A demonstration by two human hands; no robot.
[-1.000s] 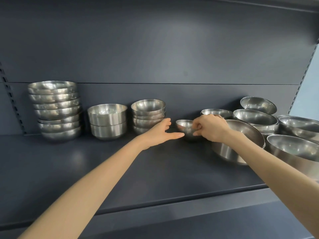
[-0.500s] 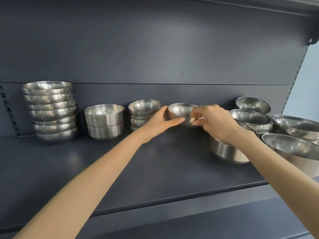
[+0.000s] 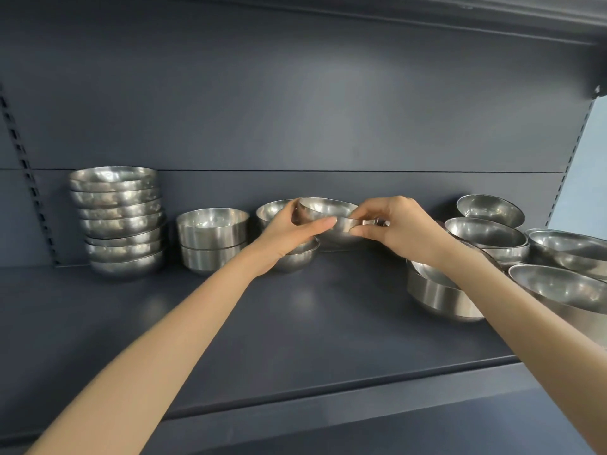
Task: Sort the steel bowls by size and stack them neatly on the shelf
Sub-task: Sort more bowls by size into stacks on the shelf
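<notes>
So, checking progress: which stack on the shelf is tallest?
The far-left stack, against the slotted upright; it rises well above the two-bowl stack beside it.

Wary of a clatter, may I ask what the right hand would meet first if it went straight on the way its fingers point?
Probably the left hand, whose thumb lies on the same held bowl the right hand pinches; beyond it, the small-bowl stack. Depth is unclear.

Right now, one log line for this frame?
left hand: grips small round steel bowl | right hand: pinches its rim | bowl: airborne beside stack of small steel bowls
</notes>
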